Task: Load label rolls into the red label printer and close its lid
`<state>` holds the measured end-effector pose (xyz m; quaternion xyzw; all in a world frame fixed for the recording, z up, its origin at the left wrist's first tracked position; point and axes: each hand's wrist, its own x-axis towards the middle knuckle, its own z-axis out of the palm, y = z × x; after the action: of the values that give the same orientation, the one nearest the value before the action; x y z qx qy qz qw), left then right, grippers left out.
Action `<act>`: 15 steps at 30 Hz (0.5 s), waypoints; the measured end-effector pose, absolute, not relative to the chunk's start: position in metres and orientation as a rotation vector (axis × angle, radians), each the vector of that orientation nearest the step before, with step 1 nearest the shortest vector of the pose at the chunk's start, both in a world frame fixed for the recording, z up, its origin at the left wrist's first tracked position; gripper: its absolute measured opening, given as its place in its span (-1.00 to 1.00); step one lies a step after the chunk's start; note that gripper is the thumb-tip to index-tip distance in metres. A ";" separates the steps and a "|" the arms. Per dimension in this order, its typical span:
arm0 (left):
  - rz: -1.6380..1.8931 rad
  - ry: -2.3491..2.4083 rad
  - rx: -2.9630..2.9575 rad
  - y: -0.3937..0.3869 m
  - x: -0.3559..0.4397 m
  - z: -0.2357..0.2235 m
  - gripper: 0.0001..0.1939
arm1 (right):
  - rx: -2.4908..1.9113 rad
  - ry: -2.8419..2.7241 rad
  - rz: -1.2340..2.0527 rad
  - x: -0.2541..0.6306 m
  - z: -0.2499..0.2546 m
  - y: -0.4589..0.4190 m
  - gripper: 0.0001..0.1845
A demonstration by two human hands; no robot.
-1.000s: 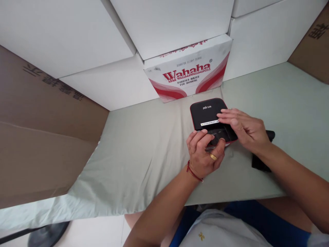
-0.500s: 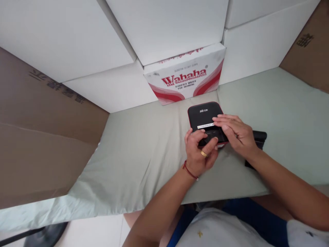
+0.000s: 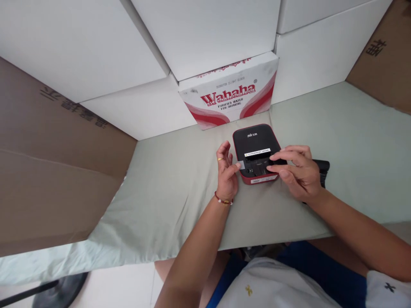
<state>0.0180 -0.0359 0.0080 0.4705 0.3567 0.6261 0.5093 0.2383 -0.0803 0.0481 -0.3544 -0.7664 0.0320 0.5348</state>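
Observation:
A black portable device with a red rim, which looks like a small label printer [image 3: 255, 143], lies on the cloth. A white strip label crosses its top, above a recessed dark section. My left hand [image 3: 227, 173] is at the device's left edge, fingers curled upward. At its thumb tip is a small translucent piece of film [image 3: 242, 164], overlapping the device's edge; how it is gripped is partly hidden. My right hand [image 3: 298, 171] has its fingers spread, with fingertips touching the right side of the recessed section.
A black object [image 3: 323, 169] lies partly hidden behind my right hand. A Wahaha water carton [image 3: 231, 96] and white boxes [image 3: 224, 34] stand at the back. Brown cardboard [image 3: 58, 171] flanks the left, and more cardboard [image 3: 379, 64] the right. Green cloth [image 3: 167, 188] covers the surface.
My left hand has moved left off the recessed section, bringing a small translucent piece of film with it. My right hand's fingers have spread and shifted slightly down over the device's right side.

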 end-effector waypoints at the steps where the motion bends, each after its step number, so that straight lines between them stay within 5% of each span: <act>1: 1.487 0.850 1.153 -0.035 0.018 0.008 -0.28 | -0.858 -1.814 0.061 0.238 0.049 -0.081 -0.66; 15: 1.363 0.780 1.067 -0.035 0.021 0.000 -0.15 | -0.855 -1.840 0.055 0.238 0.063 -0.083 -0.65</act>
<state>0.0215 -0.0351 -0.0003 0.4569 0.3341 0.5838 0.5820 0.2381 -0.0834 0.0633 -0.3576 -0.7701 0.0231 0.5278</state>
